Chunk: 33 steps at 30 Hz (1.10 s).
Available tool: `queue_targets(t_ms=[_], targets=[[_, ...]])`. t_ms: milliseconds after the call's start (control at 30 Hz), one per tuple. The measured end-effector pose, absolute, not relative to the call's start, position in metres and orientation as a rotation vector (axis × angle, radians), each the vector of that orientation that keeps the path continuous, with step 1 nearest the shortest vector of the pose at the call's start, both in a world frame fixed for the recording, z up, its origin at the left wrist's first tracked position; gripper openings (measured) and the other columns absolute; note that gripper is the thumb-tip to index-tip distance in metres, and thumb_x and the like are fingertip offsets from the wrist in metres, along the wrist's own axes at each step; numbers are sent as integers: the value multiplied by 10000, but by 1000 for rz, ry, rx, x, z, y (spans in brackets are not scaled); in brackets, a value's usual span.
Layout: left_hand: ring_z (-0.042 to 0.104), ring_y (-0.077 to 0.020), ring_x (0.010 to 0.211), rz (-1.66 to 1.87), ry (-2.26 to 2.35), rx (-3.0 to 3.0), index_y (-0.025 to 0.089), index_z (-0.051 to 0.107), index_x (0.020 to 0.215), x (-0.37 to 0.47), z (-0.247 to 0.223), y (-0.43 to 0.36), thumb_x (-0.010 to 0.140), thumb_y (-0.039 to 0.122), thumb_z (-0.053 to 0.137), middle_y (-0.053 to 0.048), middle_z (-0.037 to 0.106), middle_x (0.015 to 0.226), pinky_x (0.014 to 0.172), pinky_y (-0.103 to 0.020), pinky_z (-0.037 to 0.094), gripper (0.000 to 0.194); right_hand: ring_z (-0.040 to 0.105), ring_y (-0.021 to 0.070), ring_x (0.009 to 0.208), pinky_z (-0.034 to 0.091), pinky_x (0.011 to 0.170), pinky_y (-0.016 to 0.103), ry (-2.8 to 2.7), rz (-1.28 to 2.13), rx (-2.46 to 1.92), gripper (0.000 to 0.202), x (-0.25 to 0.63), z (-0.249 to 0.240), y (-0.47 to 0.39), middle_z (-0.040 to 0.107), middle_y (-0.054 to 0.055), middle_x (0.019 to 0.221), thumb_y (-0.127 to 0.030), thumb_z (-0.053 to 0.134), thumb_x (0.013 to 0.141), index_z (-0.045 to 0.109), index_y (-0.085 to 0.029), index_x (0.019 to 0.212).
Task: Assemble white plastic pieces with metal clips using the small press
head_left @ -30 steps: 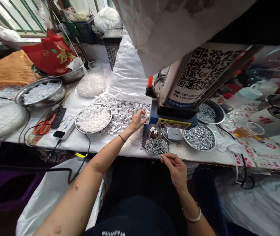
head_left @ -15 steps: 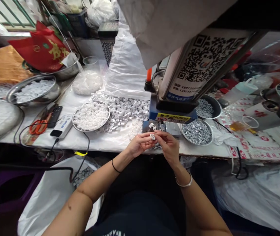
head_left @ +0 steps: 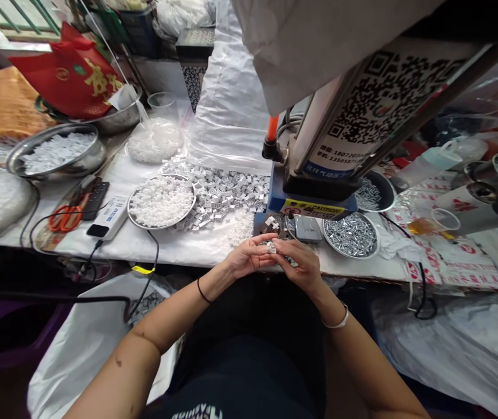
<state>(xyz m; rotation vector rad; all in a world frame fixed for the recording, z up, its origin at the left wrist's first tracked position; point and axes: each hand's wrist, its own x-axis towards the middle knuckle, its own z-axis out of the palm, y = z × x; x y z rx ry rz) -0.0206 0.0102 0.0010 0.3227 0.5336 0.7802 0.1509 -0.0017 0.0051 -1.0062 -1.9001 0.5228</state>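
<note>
A small white part (head_left: pixel 271 248) sits between the fingertips of both hands, just in front of the press base. My left hand (head_left: pixel 249 258) pinches it from the left, palm turned up. From the right, my right hand (head_left: pixel 299 262) has thumb and forefinger on the same part. Directly beyond the fingers, a few white pieces (head_left: pixel 271 223) lie on the dark block below the press (head_left: pixel 312 201). The part is too small to make out in detail.
A bowl of white beads (head_left: pixel 161 202) stands left of a pile of grey-white square pieces (head_left: pixel 231 189). Right of the press is a bowl of metal pins (head_left: pixel 350 235). Orange scissors (head_left: pixel 64 218), a power strip (head_left: pixel 109 220) and cables lie left.
The view has shifted slightly. Both hands remain together at the small white part, a little lower in the picture, and the right hand's fingers have changed position slightly.
</note>
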Motion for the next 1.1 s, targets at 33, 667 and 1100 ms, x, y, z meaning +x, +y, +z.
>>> queue_targets(t_ms=[33, 667, 1100], targets=[[667, -140, 753, 777, 538, 322, 131, 584, 1147, -21, 1, 10, 632, 86, 714, -62, 697, 891, 792, -277, 498, 533, 667, 195, 855, 562, 766, 373, -1898, 530, -1020, 186, 152, 3, -2, 727, 10, 919, -237, 637, 775, 691, -292, 944], [674, -154, 708, 755, 576, 333, 122, 591, 1139, -17, -5, 6, 617, 100, 739, -72, 708, 809, 747, -280, 501, 544, 660, 175, 819, 529, 736, 301, -1906, 636, -1158, 152, 154, 22, -7, 716, 18, 868, -262, 551, 838, 689, -269, 901], [657, -137, 672, 714, 536, 306, 123, 586, 1146, -15, -2, 9, 602, 83, 730, -54, 695, 754, 741, -278, 486, 564, 661, 164, 790, 543, 734, 296, -2046, 441, -1120, 150, 156, 20, -5, 723, 10, 867, -253, 553, 842, 691, -273, 898]])
